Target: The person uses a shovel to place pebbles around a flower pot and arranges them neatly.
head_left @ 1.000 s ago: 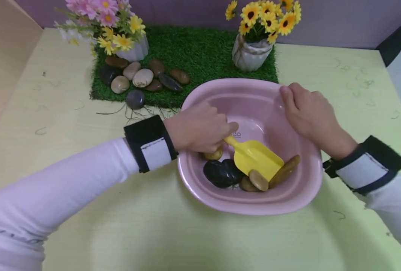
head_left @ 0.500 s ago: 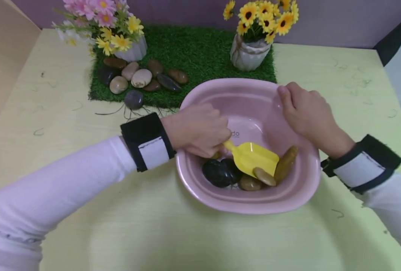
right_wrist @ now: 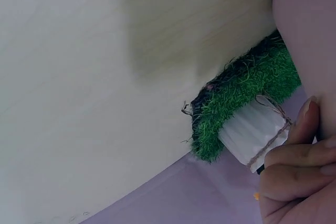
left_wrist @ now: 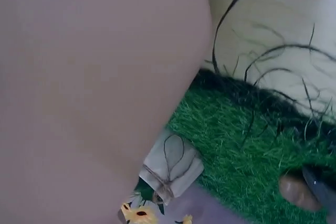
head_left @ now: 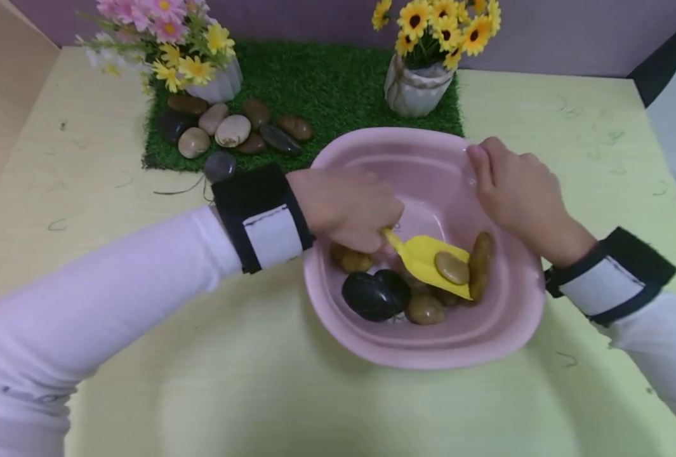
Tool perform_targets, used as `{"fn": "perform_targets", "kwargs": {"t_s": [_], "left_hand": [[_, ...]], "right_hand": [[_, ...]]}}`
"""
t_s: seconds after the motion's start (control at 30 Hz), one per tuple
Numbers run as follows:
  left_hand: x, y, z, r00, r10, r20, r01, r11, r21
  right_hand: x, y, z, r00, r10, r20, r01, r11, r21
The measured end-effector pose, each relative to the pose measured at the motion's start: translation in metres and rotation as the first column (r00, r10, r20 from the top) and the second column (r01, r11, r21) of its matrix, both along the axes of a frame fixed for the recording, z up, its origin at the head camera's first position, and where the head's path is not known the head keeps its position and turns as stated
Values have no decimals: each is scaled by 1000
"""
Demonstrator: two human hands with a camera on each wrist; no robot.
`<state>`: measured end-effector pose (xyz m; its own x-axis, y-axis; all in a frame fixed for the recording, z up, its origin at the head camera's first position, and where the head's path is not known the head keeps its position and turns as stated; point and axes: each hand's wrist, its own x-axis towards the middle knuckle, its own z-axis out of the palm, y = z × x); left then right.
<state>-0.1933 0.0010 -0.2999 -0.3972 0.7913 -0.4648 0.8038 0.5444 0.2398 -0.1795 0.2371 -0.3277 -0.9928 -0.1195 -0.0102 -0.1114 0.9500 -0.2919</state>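
Note:
My left hand grips the handle of a yellow toy shovel inside a pink plastic basin. One tan pebble lies on the shovel's blade, and a long brown stone leans upright against the basin wall at the blade's tip. Black stones, a round tan pebble and a yellowish stone sit on the basin's floor. My right hand holds the basin's right rim, thumb over the edge; its curled fingers show in the right wrist view.
Behind the basin lies a green turf mat. On it stand a pot of pink and yellow flowers, a pot of sunflowers and a pile of pebbles. A grey pebble rests at the mat's front edge.
The shovel has shifted slightly right, and the tan pebble has come up onto its blade. The long brown stone has tipped more upright. My right hand stays on the rim.

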Motion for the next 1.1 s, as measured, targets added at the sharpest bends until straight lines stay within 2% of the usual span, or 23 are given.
{"fn": "perform_targets", "kwargs": {"t_s": [0.1, 0.2, 0.3, 0.37, 0.4, 0.43, 0.53, 0.63, 0.73, 0.93, 0.97, 1.1], "left_hand": [[-2, -2, 4, 994, -19, -106, 19, 1000, 1], [-5, -8, 12, 977, -29, -210, 26, 1000, -17], [-8, -12, 22, 937, -68, -341, 45, 996, -74], [-9, -13, 28, 918, -87, -387, 48, 993, -111], [-10, -13, 29, 915, -97, -393, 52, 991, -123], [-11, -13, 30, 918, -104, -382, 55, 989, -137], [-12, -13, 29, 946, -100, -308, 56, 988, -147], [-11, -12, 25, 957, -105, -270, 69, 988, -141], [-10, -10, 22, 949, -132, -287, 103, 988, -112], [-9, -4, 23, 904, -223, -365, 204, 975, -91], [-9, -3, 24, 901, -235, -364, 215, 972, -96], [-7, 2, 25, 911, -257, -323, 238, 966, -98]], "right_hand": [[1, -1, 3, 1000, 9, 4, -9, 1000, 5], [0, -6, 7, 1000, 28, -10, -27, 999, 20], [-1, -9, 9, 999, 28, -29, -27, 999, 42], [-1, -9, 9, 999, 18, -35, -17, 999, 50], [-1, -9, 9, 999, 14, -37, -12, 999, 51], [-1, -9, 8, 999, 13, -38, -11, 999, 52], [-1, -8, 7, 999, 18, -39, -16, 999, 49], [-1, -8, 5, 999, 24, -44, -22, 999, 48], [-1, -8, 5, 998, 25, -52, -23, 999, 44], [-1, -10, 5, 999, 18, -46, -16, 999, 40], [-1, -10, 5, 999, 18, -45, -16, 999, 40], [-1, -9, 5, 999, 11, -40, -9, 999, 42]]}}
